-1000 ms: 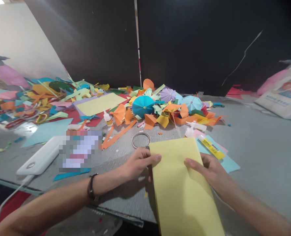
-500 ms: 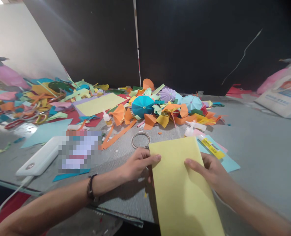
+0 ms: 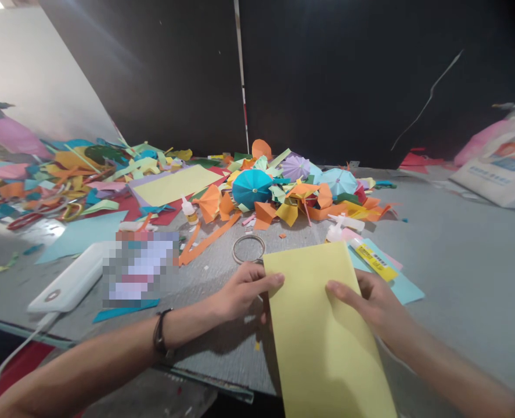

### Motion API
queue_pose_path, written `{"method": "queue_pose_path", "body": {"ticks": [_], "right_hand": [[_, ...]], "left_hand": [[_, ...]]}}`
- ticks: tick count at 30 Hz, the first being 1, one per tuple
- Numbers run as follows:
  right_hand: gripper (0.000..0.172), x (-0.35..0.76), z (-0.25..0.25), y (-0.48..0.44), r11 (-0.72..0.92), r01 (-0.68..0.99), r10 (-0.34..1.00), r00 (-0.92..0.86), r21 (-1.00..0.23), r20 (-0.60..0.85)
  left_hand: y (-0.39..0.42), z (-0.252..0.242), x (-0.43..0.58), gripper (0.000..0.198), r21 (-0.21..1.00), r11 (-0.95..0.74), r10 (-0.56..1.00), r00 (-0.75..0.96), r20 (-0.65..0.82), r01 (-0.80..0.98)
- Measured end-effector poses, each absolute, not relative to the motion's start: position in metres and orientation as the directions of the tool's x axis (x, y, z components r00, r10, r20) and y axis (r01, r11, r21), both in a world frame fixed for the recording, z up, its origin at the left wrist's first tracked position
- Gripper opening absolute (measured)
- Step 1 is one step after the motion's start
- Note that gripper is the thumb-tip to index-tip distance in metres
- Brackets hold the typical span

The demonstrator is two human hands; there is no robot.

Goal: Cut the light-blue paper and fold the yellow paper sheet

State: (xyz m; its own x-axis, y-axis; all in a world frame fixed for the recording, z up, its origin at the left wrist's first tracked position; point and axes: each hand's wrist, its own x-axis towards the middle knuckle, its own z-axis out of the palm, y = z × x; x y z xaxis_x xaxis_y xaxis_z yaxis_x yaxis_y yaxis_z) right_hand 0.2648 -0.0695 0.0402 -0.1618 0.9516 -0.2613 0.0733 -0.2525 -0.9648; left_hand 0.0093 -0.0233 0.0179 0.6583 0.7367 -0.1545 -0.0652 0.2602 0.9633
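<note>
A sheet of yellow paper is held up in front of me, its lower end running out of the picture. My left hand pinches its upper left edge, thumb on the front and fingers behind. On the opposite edge, my right hand grips it the same way, with most fingers hidden by the sheet. Just past my left hand lies a roll of tape, its near side partly covered. Beyond my right hand, a yellow glue stick rests on light blue paper.
Folded paper umbrellas, such as a blue one, and scraps heap along the dark wall. A small glue bottle stands before them. At left are a white power bank with a cable, a blurred-out phone-like shape and scissors. A white bag sits at right.
</note>
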Motion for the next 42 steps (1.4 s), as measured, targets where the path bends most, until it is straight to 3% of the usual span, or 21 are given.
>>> {"method": "queue_pose_path", "body": {"ticks": [42], "right_hand": [[0.059, 0.2643, 0.0411, -0.069, -0.24, 0.065, 0.954, -0.168, -0.969, -0.248]], "left_hand": [[-0.0238, 0.015, 0.0094, 0.058, 0.961, 0.255, 0.759, 0.638, -0.13, -0.108]]}}
